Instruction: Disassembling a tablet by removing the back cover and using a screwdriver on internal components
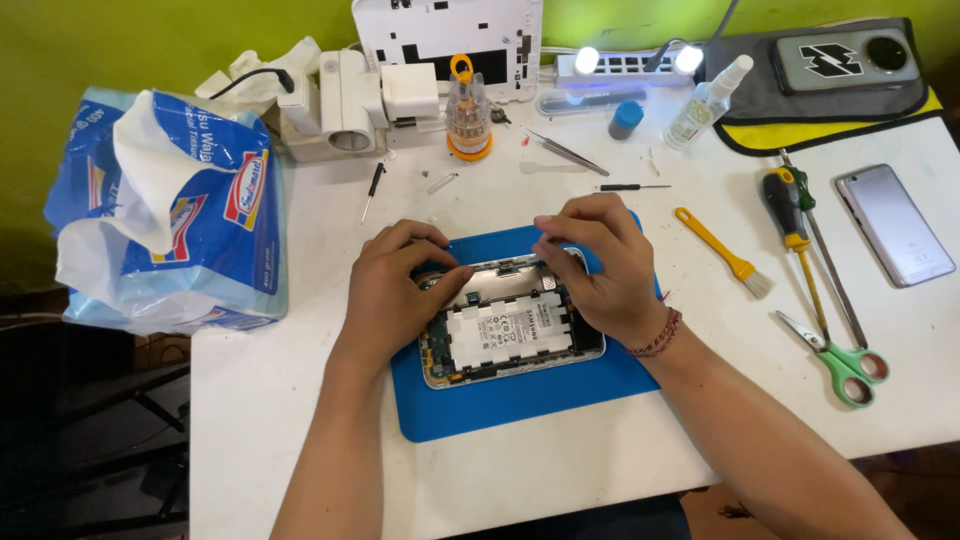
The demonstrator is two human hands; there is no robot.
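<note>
Both hands on an opened tablet [505, 325], back cover off, sitting on a blue mat [500, 405] in the middle of a white table [300, 400].

Left hand [392, 290] rests over the tablet's left end with thumb and forefinger pinched together at the top edge; can't make out what's between them, if anything. Right hand [600, 265] covers the upper right corner, fingers curled down and bunched onto the top edge, clamped on nothing I can make out. White battery fills most of the open shell. Around it: yellow brush [722, 252] just right of the mat, screwdriver [790, 225] and green scissors [838, 358] further right, phone [895, 224] near the edge, tissue pack [175, 210] on the left, tweezers [568, 153] and a bit set [468, 112] up top.
</note>
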